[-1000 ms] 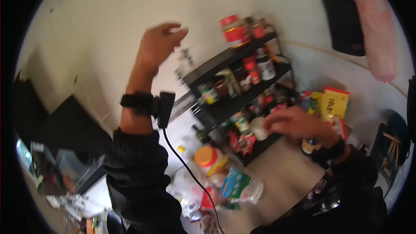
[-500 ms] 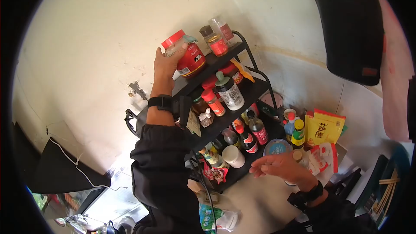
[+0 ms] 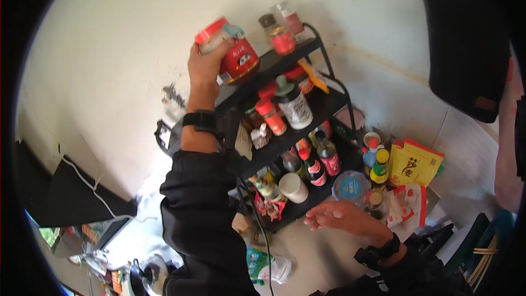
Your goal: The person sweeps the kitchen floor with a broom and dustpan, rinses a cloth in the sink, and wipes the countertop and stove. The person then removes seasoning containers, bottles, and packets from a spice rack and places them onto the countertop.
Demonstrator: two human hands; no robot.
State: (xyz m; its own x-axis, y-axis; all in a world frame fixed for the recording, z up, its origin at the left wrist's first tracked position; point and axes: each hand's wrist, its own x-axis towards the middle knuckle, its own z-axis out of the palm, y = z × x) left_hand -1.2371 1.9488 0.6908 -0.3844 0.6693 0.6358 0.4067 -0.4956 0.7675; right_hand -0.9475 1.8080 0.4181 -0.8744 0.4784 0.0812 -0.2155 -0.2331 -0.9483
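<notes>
My left hand (image 3: 207, 66) is wrapped round a large jar with a red lid and red label (image 3: 239, 59), at the left part of the top shelf of a black rack (image 3: 274, 67). The jar tilts a little; whether its base touches the shelf I cannot tell. Low in front of the rack, my right hand (image 3: 342, 218) hangs with its fingers apart and nothing in it. Nearest to it are a round tub with a blue lid (image 3: 351, 186) and a white jar (image 3: 293, 188).
Two bottles stand on the top shelf's right, one with a dark cap (image 3: 278, 35). A shaker with a green top (image 3: 293, 104) is on the middle shelf. Yellow packaging (image 3: 415, 163) leans at the right. A green and white bag (image 3: 268, 265) lies below. A black cable runs down.
My left hand has reached the red-lidded jar and closed round it; since half a second ago the jar seems slightly raised. My right hand has moved lower in front of the rack. The view has shifted.
</notes>
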